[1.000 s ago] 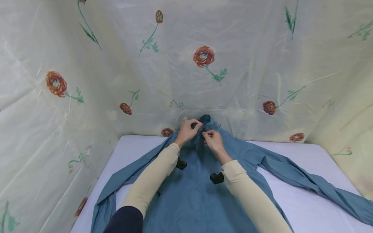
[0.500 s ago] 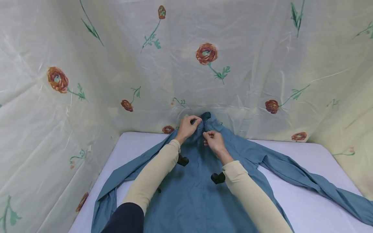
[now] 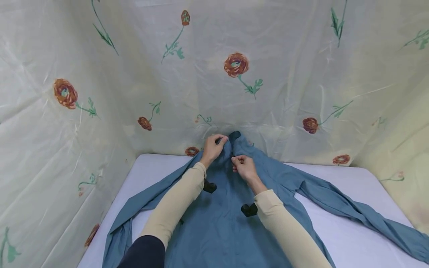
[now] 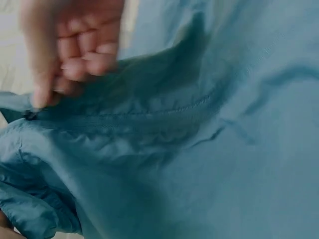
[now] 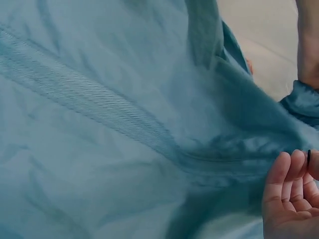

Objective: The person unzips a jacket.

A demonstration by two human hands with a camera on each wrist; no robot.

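Lower now, right hand [image 3: 244,167] pinches jacket [image 3: 221,223] zipper (closed grip); left hand [image 3: 214,147] grips collar above.

Soft, even light; sharp head view, blurry wrist views

The head view is bright and diffuse, with faint shadows under the sleeves and wide-angle bending of the floral sheet [image 3: 100,111] at the edges. In the left wrist view the fingers [image 4: 79,50] are washed out and smeared; cloth beside them is soft. The right wrist view is dimmer below the fingers [image 5: 286,194].
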